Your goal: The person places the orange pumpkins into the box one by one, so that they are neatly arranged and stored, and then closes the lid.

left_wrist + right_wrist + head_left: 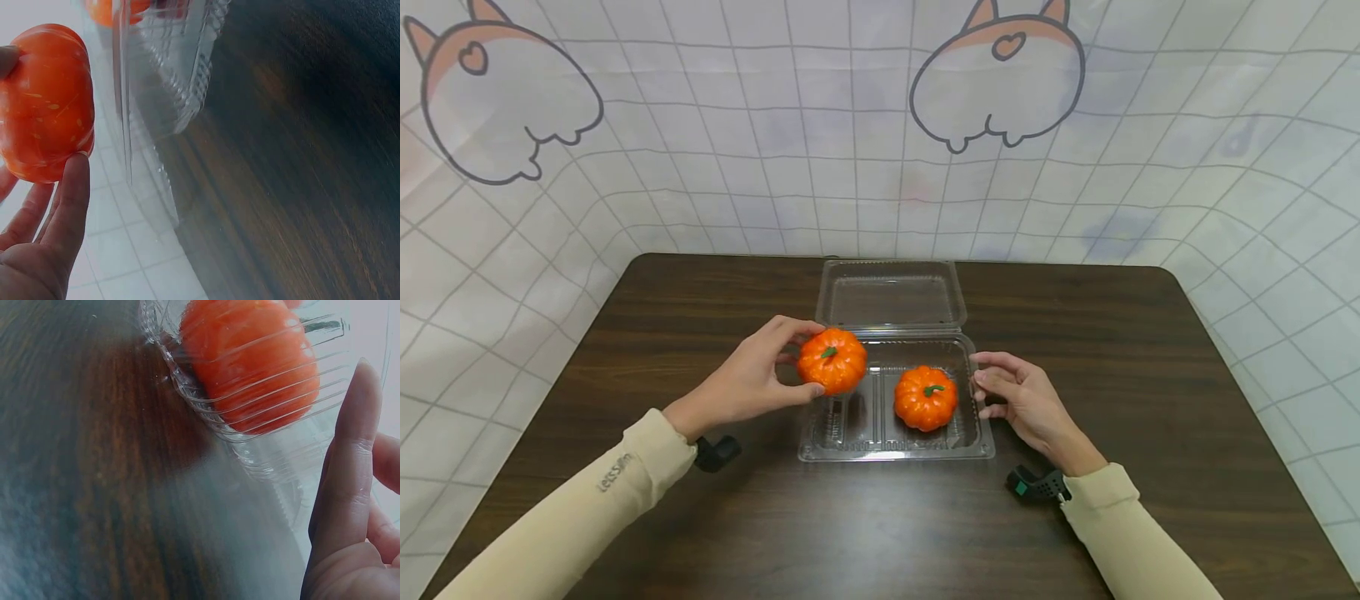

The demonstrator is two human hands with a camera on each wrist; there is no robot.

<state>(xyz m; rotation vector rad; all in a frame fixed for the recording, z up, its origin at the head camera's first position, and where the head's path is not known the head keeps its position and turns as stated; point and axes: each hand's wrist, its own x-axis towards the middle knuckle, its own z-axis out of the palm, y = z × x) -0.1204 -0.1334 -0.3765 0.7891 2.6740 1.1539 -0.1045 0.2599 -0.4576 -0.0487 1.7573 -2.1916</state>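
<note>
An orange toy pumpkin (832, 361) with a green stem is held between the thumb and fingers of my left hand (760, 375), raised over the left side of a clear plastic clamshell box (880, 455). In the left wrist view, the fingertips press on the side of this pumpkin (50, 103), above the level of the box rim. A second orange pumpkin (926, 398) sits inside the box on the right; its side shows through the ribbed wall in the right wrist view. My right hand (1026, 400) has its fingertips right at the box's right rim, fingers relaxed.
The box's clear lid (891, 292) lies folded back behind the base. Everything stands on a dark wood-grain table (880, 533). A white grid-patterned curtain (775, 167) with cartoon dog drawings surrounds the table's back and sides.
</note>
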